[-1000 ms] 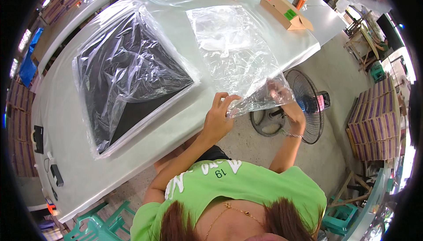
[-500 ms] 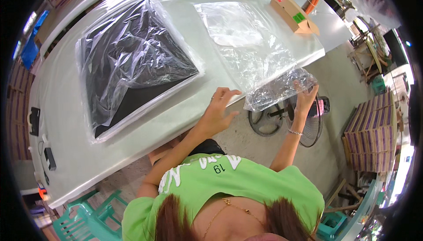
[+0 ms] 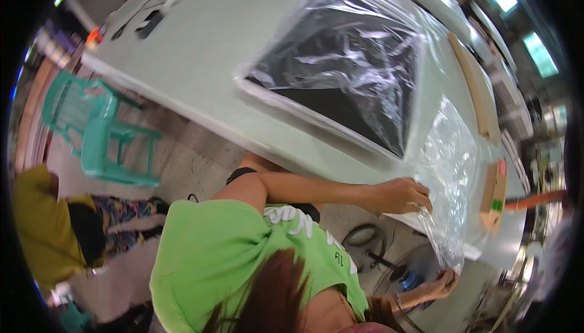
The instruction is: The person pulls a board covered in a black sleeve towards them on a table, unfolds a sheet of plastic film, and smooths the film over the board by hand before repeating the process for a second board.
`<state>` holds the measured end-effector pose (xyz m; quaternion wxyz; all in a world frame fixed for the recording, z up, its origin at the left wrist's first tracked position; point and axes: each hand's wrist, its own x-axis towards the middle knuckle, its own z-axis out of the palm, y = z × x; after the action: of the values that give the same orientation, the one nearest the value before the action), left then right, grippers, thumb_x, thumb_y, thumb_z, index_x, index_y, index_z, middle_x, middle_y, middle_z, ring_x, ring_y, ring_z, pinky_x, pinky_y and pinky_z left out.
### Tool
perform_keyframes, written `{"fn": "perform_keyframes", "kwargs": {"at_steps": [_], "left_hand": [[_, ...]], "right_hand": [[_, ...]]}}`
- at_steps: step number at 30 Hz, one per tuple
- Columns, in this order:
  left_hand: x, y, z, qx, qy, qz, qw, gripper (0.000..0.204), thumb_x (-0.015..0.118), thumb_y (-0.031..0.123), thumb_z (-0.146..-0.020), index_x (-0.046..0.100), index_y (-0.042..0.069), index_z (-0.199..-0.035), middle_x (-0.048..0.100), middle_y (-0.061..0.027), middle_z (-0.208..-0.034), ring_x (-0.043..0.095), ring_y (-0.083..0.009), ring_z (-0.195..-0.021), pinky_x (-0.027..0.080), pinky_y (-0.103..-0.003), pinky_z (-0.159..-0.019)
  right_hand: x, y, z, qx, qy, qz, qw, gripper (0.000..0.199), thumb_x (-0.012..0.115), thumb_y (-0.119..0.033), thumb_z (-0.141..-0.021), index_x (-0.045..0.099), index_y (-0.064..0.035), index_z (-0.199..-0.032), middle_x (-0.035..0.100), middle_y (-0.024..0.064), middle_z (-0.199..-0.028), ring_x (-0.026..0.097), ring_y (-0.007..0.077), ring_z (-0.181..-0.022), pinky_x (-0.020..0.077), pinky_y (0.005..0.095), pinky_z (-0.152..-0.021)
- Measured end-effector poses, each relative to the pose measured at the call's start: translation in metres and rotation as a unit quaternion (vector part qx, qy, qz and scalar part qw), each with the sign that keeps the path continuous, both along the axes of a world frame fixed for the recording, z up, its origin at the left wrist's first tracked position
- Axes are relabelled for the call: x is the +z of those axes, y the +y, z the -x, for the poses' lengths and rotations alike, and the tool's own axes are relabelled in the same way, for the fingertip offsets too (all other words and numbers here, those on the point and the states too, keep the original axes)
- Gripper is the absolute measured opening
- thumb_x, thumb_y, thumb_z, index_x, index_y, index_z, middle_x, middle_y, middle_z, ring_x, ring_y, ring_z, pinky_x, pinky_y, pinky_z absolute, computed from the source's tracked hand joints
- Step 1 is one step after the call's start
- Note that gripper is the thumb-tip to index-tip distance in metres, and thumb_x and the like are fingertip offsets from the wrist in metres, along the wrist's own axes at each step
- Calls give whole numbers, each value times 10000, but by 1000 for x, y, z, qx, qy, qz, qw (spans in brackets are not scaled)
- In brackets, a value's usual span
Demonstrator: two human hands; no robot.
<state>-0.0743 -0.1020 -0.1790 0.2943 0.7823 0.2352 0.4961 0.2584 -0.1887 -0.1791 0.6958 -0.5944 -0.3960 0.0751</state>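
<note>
Clear plastic bag (image 3: 449,178) lay crumpled across the far edge of the pale table (image 3: 201,59), its lower end spilling off the edge and hanging down toward the floor. The left hand (image 3: 401,194) rested on the bag's near side with its fingers (image 3: 421,202) curled onto the film, pinching a fold of it against the table edge. The right hand (image 3: 439,284), lower and off the table, had its fingers closed around the dangling bottom end of the same bag, so the film stretched between the two grips (wrinkled and shiny all along that stretch).

Just beyond the left fingertips, on the other side of the bag, a small brown cardboard box (image 3: 494,194) with red and green labels sat on the table. Away from the left hand's knuckles, further up the table, a flat black panel (image 3: 340,83) lay wrapped in its own clear plastic, apart from the held bag. A long strip of brown cardboard (image 3: 473,86) lay past that panel, near the table's far side.

Below the right hand's fingers a floor fan (image 3: 389,260) stood on the concrete. Well apart from both hands, a green plastic chair (image 3: 100,129) stood beside the table, and a person in a yellow top (image 3: 36,229) sat near it.
</note>
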Motion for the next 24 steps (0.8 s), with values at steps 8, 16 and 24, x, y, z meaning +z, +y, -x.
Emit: {"fn": "perform_keyframes", "kwargs": {"at_steps": [8, 16, 24], "left_hand": [[46, -10, 24, 30, -109, 99, 989, 187, 605, 91, -862, 691, 110, -1027, 521, -58, -841, 534, -188, -718, 447, -328, -679], [34, -31, 46, -69, -265, 392, 878, 231, 558, 30, -858, 670, 28, -1059, 619, -60, -888, 598, -107, -816, 510, -250, -750], [3, -64, 61, 11, -153, 334, 930, 72, 639, 20, -813, 648, -5, -880, 581, 3, -719, 511, -51, -648, 467, -210, -638]], "right_hand": [[28, 1, 35, 2, -5, -13, 1000, 295, 668, -140, -857, 546, -58, -1112, 564, 37, -949, 506, 105, -812, 404, 235, -687], [9, -47, 7, 218, 42, 106, 969, 224, 648, -134, -879, 534, -46, -1052, 548, 43, -900, 510, 116, -778, 412, 231, -695], [-59, -44, -51, 174, -58, 165, 969, 93, 591, -49, -874, 526, -48, -942, 518, 14, -753, 473, 95, -631, 377, 207, -564]]}}
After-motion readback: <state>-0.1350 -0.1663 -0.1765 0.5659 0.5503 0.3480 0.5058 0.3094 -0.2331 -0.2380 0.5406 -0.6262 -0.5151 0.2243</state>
